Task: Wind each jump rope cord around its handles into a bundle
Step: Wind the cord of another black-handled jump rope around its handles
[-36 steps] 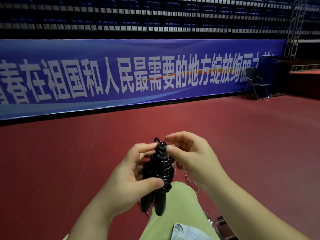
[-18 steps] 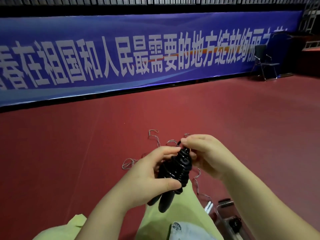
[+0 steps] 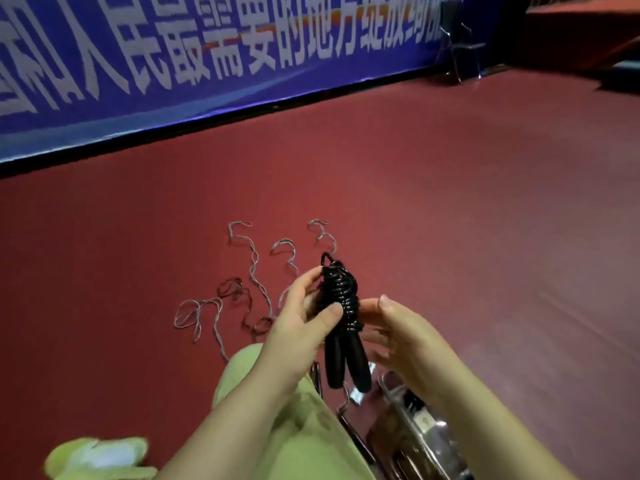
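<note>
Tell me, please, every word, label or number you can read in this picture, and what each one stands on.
"人民最需要的地方绽放": white characters on the blue banner behind the red floor. They are motion-blurred; the characters at both ends are cut off or too smeared to read.
Shiny box at the bottom right: any label is too blurred to read.
Black jump rope bundle: no text shows.

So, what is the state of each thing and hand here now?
Black rope: cord wound around its handles, held upright.
Left hand: holds the bundle, thumb across the coils.
Right hand: open beside the bundle; contact unclear.
Grey cords: loose and tangled on the floor.
</note>
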